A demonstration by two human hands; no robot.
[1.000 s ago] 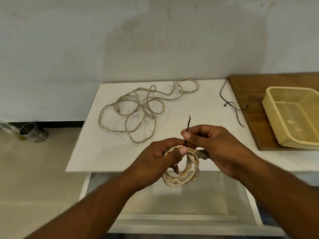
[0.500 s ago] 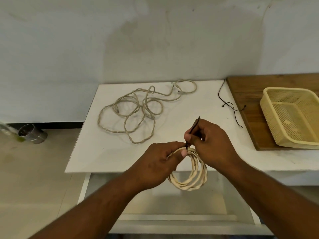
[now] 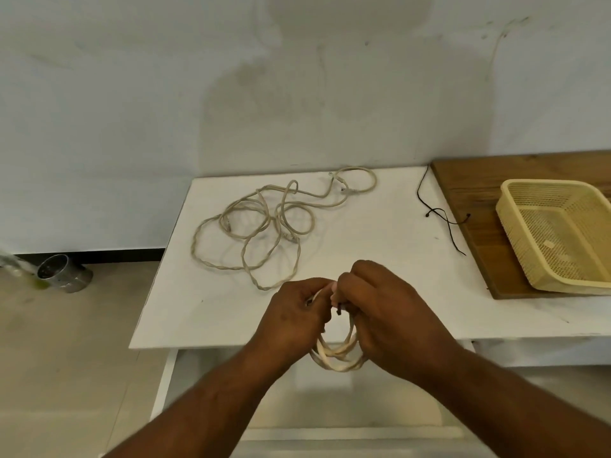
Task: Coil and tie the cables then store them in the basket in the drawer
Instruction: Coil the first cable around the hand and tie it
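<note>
Coiled cable (image 3: 337, 357) is gripped at its top by left grip (image 3: 294, 312) and right grip (image 3: 380, 312), both closed round it. A dark tie (image 3: 339, 311) is pinched between them. The coil is held over the open drawer (image 3: 330, 408), near bench (image 3: 380, 259) edge. Judged light and springy; best held where the loops bunch. Loose cable (image 3: 264, 223) lies far left, basket (image 3: 555, 233) right.

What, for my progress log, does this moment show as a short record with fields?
held item: coiled beige twisted cable, over the open white drawer
left hand: grips the coil's top
right hand: grips the coil; short dark tie end shows between hands
loose item: tangled beige cable on the white table
spare ties: thin black strings at table's right edge
basket: yellow plastic mesh basket on brown wooden board, holds no cable, not in drawer
</note>
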